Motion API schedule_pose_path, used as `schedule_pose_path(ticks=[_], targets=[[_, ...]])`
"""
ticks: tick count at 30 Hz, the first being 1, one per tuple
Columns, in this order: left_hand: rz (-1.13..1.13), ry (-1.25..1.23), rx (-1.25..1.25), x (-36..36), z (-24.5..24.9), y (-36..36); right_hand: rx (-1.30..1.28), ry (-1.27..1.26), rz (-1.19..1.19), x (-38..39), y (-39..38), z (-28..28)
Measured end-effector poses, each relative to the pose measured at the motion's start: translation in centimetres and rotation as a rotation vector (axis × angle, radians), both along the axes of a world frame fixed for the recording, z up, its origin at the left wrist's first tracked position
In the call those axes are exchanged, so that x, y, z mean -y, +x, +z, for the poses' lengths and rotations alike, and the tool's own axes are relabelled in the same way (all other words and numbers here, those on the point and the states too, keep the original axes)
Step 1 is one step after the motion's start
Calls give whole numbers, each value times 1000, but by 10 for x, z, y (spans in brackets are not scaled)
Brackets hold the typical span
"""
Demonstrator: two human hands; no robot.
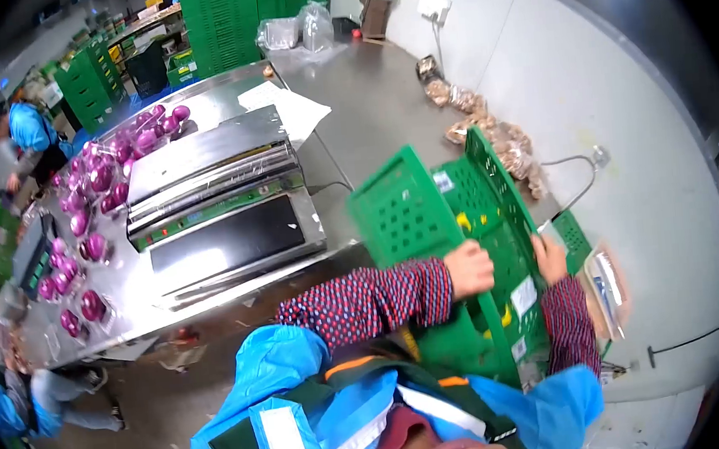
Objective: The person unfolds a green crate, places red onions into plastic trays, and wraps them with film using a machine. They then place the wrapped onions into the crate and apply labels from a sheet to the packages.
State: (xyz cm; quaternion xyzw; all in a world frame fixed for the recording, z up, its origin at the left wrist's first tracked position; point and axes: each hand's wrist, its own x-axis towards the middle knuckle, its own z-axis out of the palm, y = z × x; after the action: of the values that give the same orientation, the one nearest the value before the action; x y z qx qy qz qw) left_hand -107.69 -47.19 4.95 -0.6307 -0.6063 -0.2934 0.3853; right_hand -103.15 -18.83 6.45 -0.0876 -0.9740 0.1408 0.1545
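I see the left hand (470,269) clenched on one side of the green crate (504,189), the right hand (550,258) at the opposite side, its grip unclear, seemingly to balance it beside the steel table (355,111), with purple onions (101,177) beyond

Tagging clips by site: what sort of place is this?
Probably a produce-packing room: red onions, many in clear plastic, on a steel table, a tabletop film-wrapping machine, and stacked green plastic crates behind.
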Motion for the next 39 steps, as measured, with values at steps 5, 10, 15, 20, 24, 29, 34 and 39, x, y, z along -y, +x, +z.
schedule_pose_path(ticks=[5, 10, 15, 20, 24, 29, 34, 39], targets=[[182, -73, 164, 54, 13, -137, -41, 143, -136, -10, -202, -17], [294, -231, 351, 108, 6, -202, 153, 83, -363, -11, -339, -34], [107, -537, 482, 128, 65, -208, -111, 268, -445, -22, -363, -49], [0, -1268, 874, 54, 37, -306, -601, 167, 103, 23, -309, -42], [-286, -1086, -232, 15, -99, -366, 55, -33, 584, 87, -203, -121], [-746, -1156, -331, 2, -140, -370, 217, -58, 566, 99, -178, -136], [-646, -1547, -200, 5, -135, -360, 282, -55, 586, 106, -180, -105], [-391, -1152, -174, 38, -1, -426, 525, -116, 102, 65, -55, 62]])
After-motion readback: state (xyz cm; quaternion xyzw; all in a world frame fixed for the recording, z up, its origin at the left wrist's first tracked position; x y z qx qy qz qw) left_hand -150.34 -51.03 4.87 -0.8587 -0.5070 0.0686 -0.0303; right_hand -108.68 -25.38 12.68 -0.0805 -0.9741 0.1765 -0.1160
